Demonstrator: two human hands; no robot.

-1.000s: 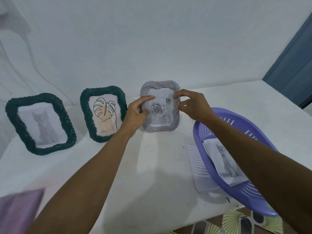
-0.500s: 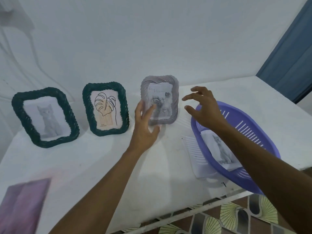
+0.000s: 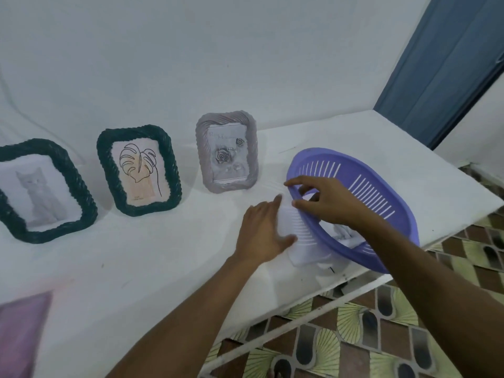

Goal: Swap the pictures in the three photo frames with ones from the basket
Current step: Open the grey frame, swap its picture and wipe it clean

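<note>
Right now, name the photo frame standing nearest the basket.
The grey frame with the rose picture, rightmost in the row; the green leaf frame and cat frame stand farther left.

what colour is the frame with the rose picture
The rose frame is pale greyish lilac; the head view shows it best.

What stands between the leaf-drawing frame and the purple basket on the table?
In the head view, the grey rose-picture frame stands upright between the leaf-drawing frame and the basket, apart from both.
</note>
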